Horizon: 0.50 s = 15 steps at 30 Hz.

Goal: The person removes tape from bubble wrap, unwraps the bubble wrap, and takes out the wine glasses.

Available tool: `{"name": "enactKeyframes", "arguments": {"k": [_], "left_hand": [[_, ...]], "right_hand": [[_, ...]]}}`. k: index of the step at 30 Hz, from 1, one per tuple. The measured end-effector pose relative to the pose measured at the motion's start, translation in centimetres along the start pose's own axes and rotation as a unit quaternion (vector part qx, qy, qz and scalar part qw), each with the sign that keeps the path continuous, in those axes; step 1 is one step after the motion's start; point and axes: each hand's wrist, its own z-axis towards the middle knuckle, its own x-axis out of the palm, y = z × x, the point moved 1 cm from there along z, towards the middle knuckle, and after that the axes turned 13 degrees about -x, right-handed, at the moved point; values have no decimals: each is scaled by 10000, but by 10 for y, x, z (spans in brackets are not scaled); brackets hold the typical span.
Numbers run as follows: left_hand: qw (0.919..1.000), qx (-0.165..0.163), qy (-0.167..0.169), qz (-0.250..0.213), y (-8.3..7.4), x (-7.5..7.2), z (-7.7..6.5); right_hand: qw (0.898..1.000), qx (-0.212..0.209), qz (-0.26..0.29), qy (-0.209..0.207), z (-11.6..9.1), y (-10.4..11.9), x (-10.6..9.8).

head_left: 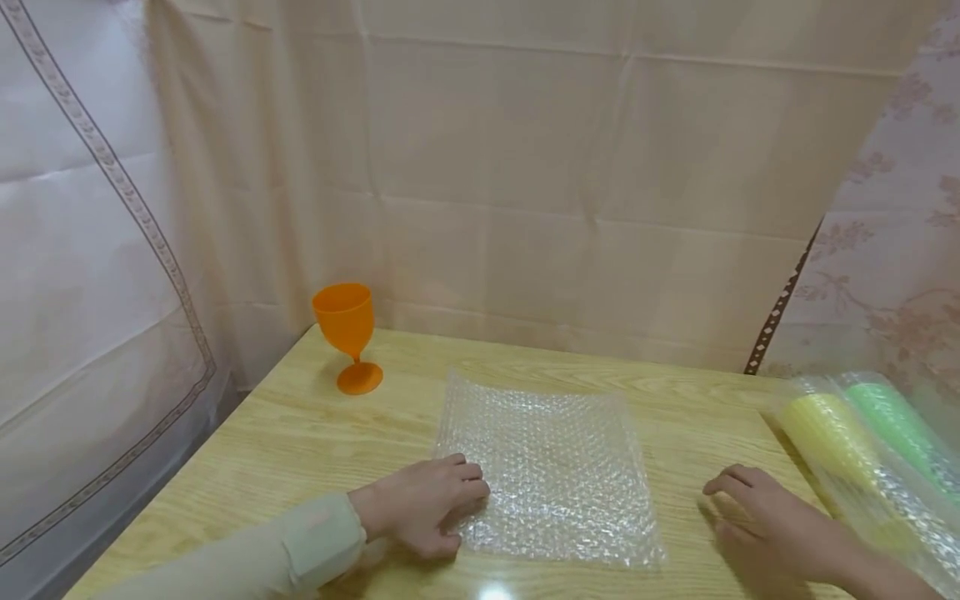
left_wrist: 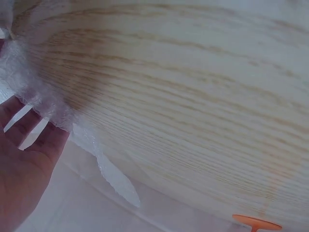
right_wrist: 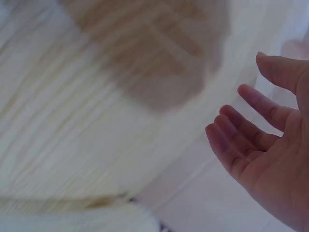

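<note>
A sheet of clear bubble wrap lies spread out on the wooden table. My left hand is at its left edge, fingertips on the wrap and thumb low near the front corner. In the left wrist view, extended fingers of that hand touch the bubble wrap. To the right of the sheet, my right hand hovers over the tabletop, holding nothing. Its fingers are loosely bent and apart in the right wrist view. An orange goblet stands upright at the back left, away from both hands.
Yellow and green items wrapped in bubble wrap lie side by side at the table's right edge. A beige cloth hangs behind the table, with patterned cloth at either side.
</note>
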Motion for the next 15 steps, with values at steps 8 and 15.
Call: {"name": "enactKeyframes", "arguments": {"k": [8, 15], "left_hand": [[9999, 127, -23, 41, 1, -2, 1], [10000, 32, -73, 44, 0, -4, 1]], "right_hand": [[9933, 863, -651, -414, -20, -32, -27], [9772, 1696, -1158, -534, -42, -66, -49]]}}
